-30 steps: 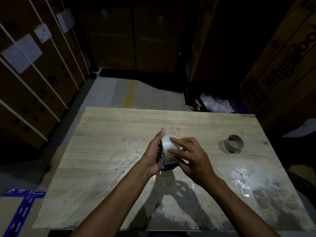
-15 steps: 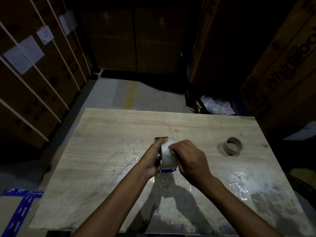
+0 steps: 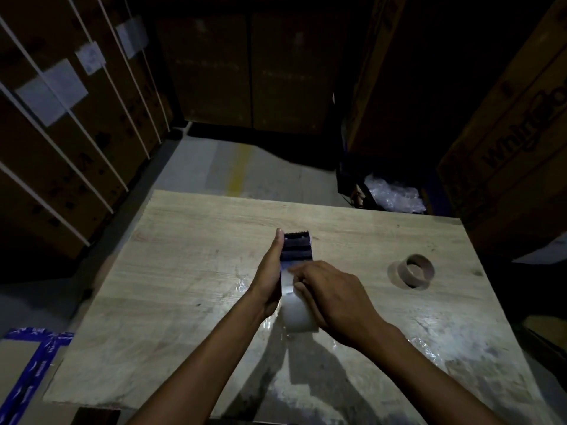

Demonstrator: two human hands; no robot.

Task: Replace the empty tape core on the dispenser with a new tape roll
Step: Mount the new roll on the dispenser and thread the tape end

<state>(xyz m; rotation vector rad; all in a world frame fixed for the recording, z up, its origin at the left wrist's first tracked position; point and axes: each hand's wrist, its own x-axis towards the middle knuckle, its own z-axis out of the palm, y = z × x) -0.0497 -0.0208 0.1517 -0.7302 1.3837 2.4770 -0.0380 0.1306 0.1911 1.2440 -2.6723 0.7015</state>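
My left hand (image 3: 270,273) grips the left side of the dark tape dispenser (image 3: 298,248), whose toothed blade points away from me above the middle of the wooden table (image 3: 196,265). A clear new tape roll (image 3: 297,314) sits in the dispenser's near end. My right hand (image 3: 329,294) is closed over the roll's right side, fingertips on the tape at its top. The empty brown cardboard core (image 3: 416,270) stands alone on the table to the right, apart from both hands.
Large cardboard cartons stand on the left (image 3: 61,154) and right (image 3: 509,142) of the table. A bin with crumpled plastic wrap (image 3: 394,194) lies behind the far right edge. Blue tape (image 3: 33,366) marks a box on the floor at the lower left.
The dispenser has been turned so its blade end now sticks out away from me. My right hand slid down over the roll's near side, fingertips now at the tape's top.
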